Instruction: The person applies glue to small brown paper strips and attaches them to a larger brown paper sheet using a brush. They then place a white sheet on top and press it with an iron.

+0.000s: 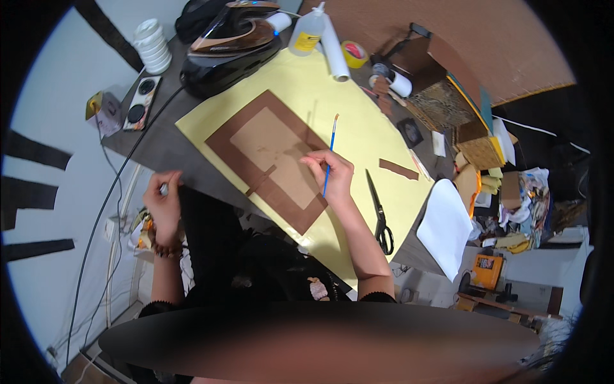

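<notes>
My right hand [336, 174] hovers over the right edge of a brown rectangular panel [238, 142], with a slim blue-handled paintbrush [333, 131] held among its fingers, bristles pointing away from me. Its thumb and index finger are pinched together; anything tiny between them cannot be made out. The panel has a lighter tan rectangle [272, 150] in its middle, and a narrow brown strip [261, 180] lies across its near left border. Off the table's left edge, my left hand [163, 195] is raised with curled fingers, and their contents, if any, are hidden.
Yellow paper [358, 96] lies under the panel. Black scissors [378, 214] and a brown scrap [398, 169] rest to the right, near a white sheet [446, 224]. At the back stand an iron [233, 38], a glue bottle [308, 32], a white roll [334, 51] and yellow tape [354, 54].
</notes>
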A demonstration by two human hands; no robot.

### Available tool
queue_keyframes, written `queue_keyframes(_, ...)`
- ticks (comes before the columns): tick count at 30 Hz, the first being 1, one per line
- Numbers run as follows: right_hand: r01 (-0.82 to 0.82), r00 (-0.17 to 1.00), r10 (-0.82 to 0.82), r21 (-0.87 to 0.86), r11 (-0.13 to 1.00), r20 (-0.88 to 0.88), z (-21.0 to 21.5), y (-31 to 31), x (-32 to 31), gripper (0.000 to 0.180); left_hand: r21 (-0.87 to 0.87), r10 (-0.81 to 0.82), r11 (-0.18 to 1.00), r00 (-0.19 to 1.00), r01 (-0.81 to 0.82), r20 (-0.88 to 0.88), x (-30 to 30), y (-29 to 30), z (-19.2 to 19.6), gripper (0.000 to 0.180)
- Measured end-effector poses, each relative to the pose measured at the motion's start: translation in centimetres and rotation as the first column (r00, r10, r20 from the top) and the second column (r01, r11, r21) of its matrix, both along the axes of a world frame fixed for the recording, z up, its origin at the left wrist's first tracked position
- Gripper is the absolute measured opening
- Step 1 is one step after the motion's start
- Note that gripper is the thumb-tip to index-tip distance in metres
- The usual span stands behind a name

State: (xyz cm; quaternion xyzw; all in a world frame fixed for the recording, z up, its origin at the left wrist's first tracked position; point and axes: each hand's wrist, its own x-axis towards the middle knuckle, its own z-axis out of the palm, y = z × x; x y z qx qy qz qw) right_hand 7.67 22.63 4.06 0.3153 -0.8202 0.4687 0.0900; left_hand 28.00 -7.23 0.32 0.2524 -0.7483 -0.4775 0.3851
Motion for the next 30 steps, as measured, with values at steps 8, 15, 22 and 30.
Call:
queue_keyframes(8, 0.138, 0.986, -0.133, 0.046, 0.989, -0.102, 1.1, 2.0, -8.0, 0.011, 0.215, 0.048, 0.976, 0.991, -0.02, -0.123, 1.5, -0.8, -1.1, 0.022)
queue_keyframes(15, 0.222, 0.941, -0.227, -0.05, 0.974, -0.25, 1.0, 3.8, -6.4, 0.01, 0.068, 0.206, 0.975, 0.976, -0.211, 0.074, 3.0, -2.3, -1.3, 0.02)
queue_keyframes(22, 0.456, 0.874, -0.481, 0.226, 0.861, 0.071, 2.0, 4.9, -4.1, 0.022, -0.014, -0.085, 0.996, 0.996, 0.085, -0.015, -2.3, 0.6, 0.4, 0.05)
queue_keyframes(30, 0.121, 0.991, -0.13, 0.169, 0.978, 0.044, -1.0, -0.6, -5.5, 0.021, 0.87, -0.129, 0.329, 0.93, 0.367, -0.343, -2.0, 6.9, 2.0, 0.029)
